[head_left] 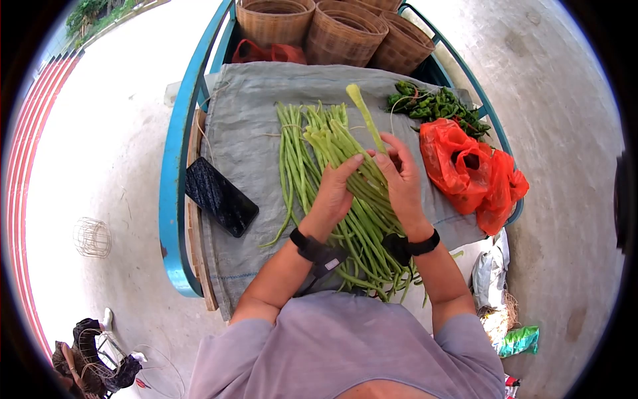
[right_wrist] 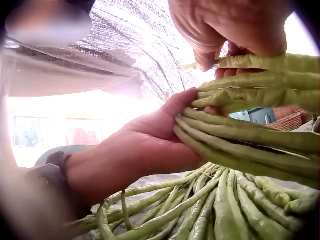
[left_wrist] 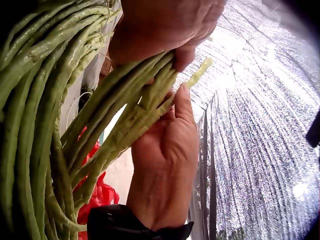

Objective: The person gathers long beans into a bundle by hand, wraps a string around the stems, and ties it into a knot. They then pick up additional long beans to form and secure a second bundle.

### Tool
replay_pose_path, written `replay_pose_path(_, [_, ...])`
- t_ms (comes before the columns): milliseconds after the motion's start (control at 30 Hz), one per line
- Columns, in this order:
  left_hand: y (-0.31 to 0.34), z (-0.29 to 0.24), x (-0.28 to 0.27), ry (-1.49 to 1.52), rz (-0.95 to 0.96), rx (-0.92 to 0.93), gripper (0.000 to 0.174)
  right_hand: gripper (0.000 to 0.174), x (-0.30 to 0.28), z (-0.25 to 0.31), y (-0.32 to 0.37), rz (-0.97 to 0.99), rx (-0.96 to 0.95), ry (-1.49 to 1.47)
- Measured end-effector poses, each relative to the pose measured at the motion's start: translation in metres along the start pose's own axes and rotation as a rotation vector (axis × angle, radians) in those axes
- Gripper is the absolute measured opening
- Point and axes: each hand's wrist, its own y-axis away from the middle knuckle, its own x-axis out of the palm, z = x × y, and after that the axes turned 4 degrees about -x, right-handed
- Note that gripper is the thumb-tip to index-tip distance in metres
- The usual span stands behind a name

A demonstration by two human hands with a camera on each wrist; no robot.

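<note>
My left hand (head_left: 336, 194) grips a bunch of long green beans (head_left: 364, 174), its thumb lying across the stalks near one end. In the right wrist view the bean ends sit between the left hand's (right_wrist: 150, 145) thumb and fingers. Close beside it, my right hand (head_left: 403, 179) pinches one paler long bean (head_left: 362, 110), which sticks up past the bunch. The left wrist view shows the right hand's (left_wrist: 167, 150) thumb against that bean. More long beans (head_left: 290, 159) lie spread on the grey cloth under both hands, a tied bundle on the left.
A black phone (head_left: 221, 197) lies on the grey cloth (head_left: 242, 100) at the left. Green peppers (head_left: 442, 108) and red plastic bags (head_left: 458, 159) are at the right. Woven baskets (head_left: 342, 33) stand at the back, inside the blue cart rail (head_left: 179, 146).
</note>
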Motion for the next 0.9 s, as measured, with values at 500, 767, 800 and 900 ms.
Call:
replay_pose_path(500, [-0.005,-0.002,-0.011,-0.04,0.039,-0.041,0.037,0.036,-0.012,-0.011,0.017,0.131,-0.37,0.534])
replay_pose_path(767, [-0.005,0.001,-0.006,-0.11,0.006,0.02,0.037,0.045,-0.007,-0.011,0.017,0.201,-0.525,0.537])
replay_pose_path(800, [-0.004,0.001,-0.004,-0.104,-0.006,0.022,0.037,0.05,-0.007,-0.009,0.018,0.227,-0.529,0.546])
replay_pose_path(900, [-0.001,0.0,0.001,-0.053,-0.03,0.01,0.032,0.067,-0.007,-0.007,0.022,0.252,-0.517,0.579])
